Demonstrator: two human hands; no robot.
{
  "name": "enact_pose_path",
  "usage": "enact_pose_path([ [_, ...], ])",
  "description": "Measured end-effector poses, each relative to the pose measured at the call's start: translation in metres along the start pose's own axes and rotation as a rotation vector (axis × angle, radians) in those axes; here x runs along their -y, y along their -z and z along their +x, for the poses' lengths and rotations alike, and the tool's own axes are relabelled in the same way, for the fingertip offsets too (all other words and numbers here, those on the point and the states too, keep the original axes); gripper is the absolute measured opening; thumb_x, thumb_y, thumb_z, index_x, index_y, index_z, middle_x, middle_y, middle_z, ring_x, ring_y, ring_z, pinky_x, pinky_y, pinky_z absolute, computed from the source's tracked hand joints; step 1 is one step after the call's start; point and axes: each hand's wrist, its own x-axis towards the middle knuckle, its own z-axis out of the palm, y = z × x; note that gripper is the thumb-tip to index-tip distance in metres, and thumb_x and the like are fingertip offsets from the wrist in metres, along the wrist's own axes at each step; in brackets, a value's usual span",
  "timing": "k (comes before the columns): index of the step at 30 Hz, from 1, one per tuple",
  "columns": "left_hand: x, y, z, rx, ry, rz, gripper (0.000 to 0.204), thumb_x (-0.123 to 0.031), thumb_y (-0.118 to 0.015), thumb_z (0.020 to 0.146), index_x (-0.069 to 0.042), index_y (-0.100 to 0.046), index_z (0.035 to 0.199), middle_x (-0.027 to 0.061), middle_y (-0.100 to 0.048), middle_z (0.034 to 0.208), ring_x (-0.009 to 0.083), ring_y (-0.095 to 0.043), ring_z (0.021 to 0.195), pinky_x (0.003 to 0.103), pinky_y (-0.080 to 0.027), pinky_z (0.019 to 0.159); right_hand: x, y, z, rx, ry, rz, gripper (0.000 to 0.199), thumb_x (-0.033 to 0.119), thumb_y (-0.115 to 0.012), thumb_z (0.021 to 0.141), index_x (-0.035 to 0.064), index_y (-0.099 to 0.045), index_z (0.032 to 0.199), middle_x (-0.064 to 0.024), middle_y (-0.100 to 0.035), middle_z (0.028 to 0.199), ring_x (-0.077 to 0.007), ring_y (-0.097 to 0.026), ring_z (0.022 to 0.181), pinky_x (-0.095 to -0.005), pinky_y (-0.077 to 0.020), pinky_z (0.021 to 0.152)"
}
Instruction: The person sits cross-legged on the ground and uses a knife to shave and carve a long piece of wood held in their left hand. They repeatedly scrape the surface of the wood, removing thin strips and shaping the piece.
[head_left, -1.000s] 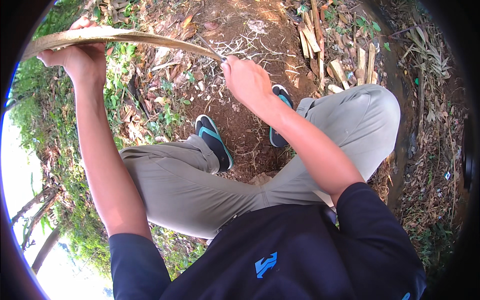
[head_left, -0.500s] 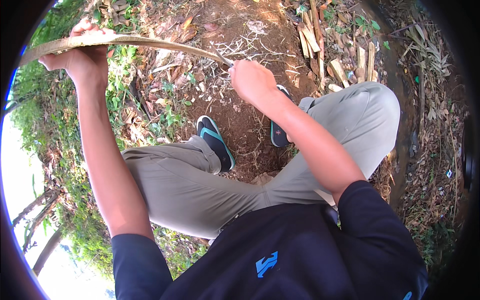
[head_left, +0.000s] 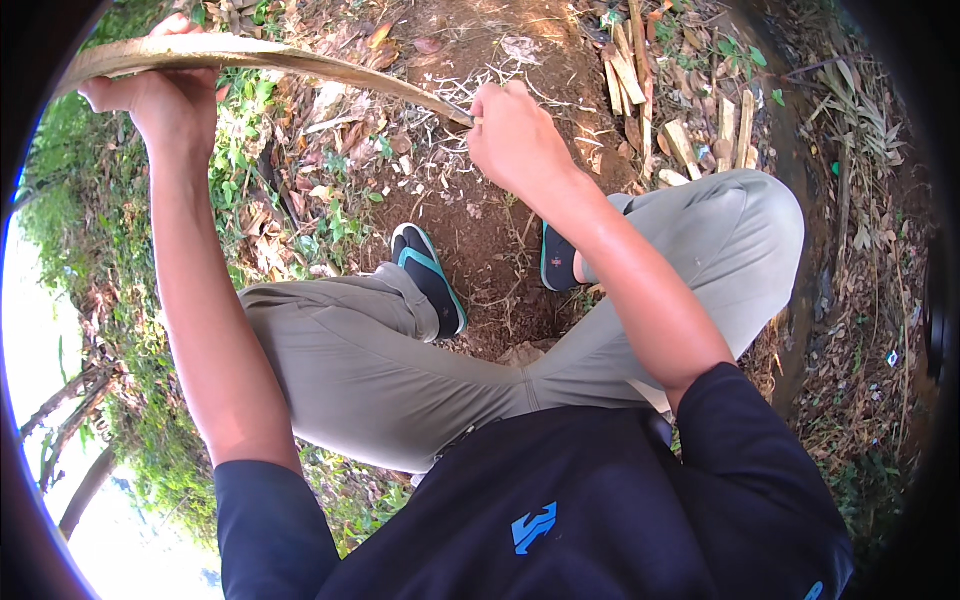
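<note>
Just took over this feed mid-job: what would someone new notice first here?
First, the long pale wooden strip arcing across the top, gripped at its wide end by the left hand and met at its thin end by the right hand. Below, the person's bent legs in khaki trousers and dark sandals sit on bare soil, with split wood pieces upper right.

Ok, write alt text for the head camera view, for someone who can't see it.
A seated person holds a long curved wooden strip, the left hand gripping its wide end and the right hand at its narrow tip. Below are bent legs in khaki trousers, sandals, bare soil and split sticks.
</note>
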Motion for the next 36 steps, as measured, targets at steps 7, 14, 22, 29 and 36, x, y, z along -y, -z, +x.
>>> enact_pose_path([
  [7,0.001,0.006,0.005,0.019,0.014,-0.061,0.111,-0.095,-0.019,0.071,0.006,-0.057,0.097,0.0143,-0.057,0.087,0.0245,-0.051,0.083,0.038,-0.04,0.082,0.007,0.017,0.017,-0.063,0.112,0.378,0.013,0.01,-0.065,0.083,0.0033,-0.064,0.094,-0.0196,-0.058,0.098,-0.0353,-0.063,0.084,-0.0444,-0.0514,0.079],
  [14,-0.001,0.006,0.006,0.022,-0.008,-0.094,0.104,-0.093,-0.025,0.073,0.003,-0.054,0.101,0.0129,-0.056,0.091,0.0251,-0.053,0.088,0.04,-0.043,0.088,-0.001,0.008,0.026,-0.148,0.122,0.392,0.016,0.016,-0.069,0.082,0.0033,-0.061,0.088,-0.0183,-0.059,0.093,-0.0343,-0.062,0.084,-0.0424,-0.0498,0.077],
  [22,0.004,-0.038,-0.029,-0.067,-0.258,0.032,0.079,-0.083,-0.029,0.084,-0.01,-0.051,0.105,0.001,-0.056,0.081,0.0157,-0.057,0.073,0.031,-0.047,0.066,-0.012,0.003,0.031,-0.057,0.083,0.323,0.016,0.016,-0.068,0.082,0.002,-0.061,0.084,-0.0123,-0.068,0.076,-0.0192,-0.065,0.062,-0.0343,-0.0512,0.059],
  [29,0.001,-0.043,-0.043,-0.082,-0.341,0.101,0.075,-0.081,-0.028,0.086,-0.012,-0.048,0.11,-0.0006,-0.055,0.081,0.0138,-0.058,0.071,0.029,-0.048,0.061,0.0,0.014,0.028,0.113,-0.074,0.281,0.015,0.013,-0.069,0.08,0.0015,-0.062,0.086,-0.0155,-0.07,0.078,-0.0297,-0.07,0.075,-0.0393,-0.0548,0.074],
  [36,-0.005,-0.051,-0.051,-0.109,-0.33,0.093,0.079,-0.082,-0.026,0.086,-0.011,-0.046,0.115,0.0008,-0.054,0.083,0.0148,-0.056,0.073,0.031,-0.047,0.063,-0.006,0.011,0.023,0.408,-0.14,-0.126,0.029,0.019,-0.056,0.09,0.0008,-0.067,0.111,-0.024,-0.069,0.1,-0.0358,-0.068,0.096,-0.0434,-0.0519,0.088],
])
